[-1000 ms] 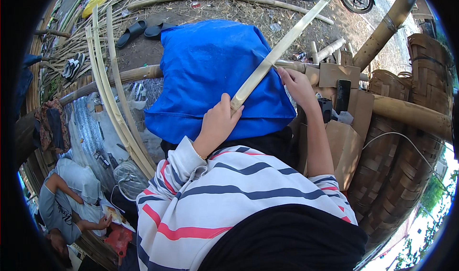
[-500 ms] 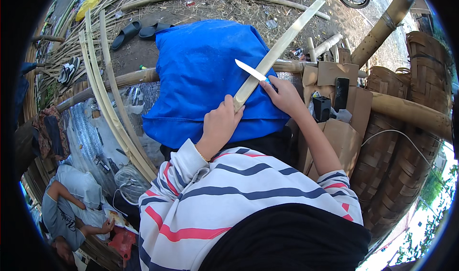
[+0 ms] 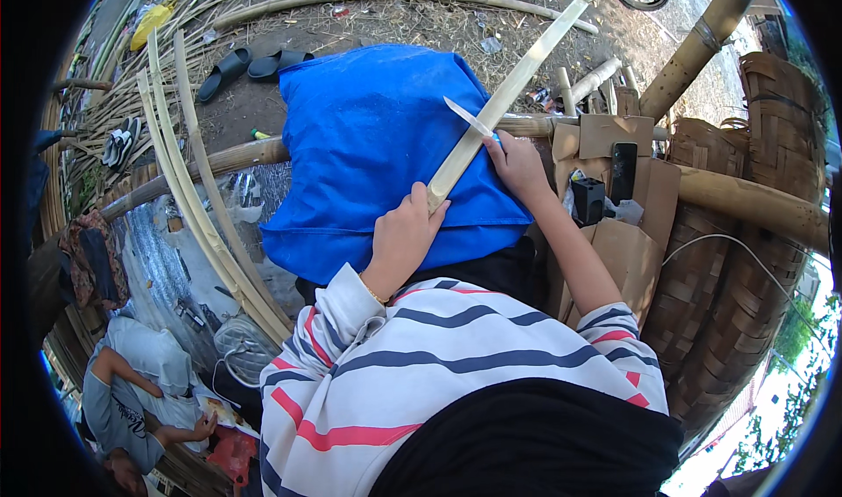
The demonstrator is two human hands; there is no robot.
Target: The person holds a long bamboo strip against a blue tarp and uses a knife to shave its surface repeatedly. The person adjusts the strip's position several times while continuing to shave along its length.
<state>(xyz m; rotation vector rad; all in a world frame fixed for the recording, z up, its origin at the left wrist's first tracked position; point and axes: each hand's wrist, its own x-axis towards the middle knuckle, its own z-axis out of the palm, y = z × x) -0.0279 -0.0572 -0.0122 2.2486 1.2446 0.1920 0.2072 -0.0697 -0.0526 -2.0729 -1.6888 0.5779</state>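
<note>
Pale, long flat bamboo strip point(image 3: 513, 93) slants over your blue cloth point(image 3: 377, 111), left grip point(image 3: 405, 234) pinching its near end, right grip point(image 3: 519, 165) wrapped round a blue-handled metal knife point(image 3: 465, 114) crossing it. Looks like shaving; next stroke probably wants a firm left hold.

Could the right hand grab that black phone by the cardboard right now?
Probably yes, but the right hand is holding a knife, which it would likely need to put down. The black phone is by the cardboard to that hand's right, with nothing obvious blocking it.
</note>
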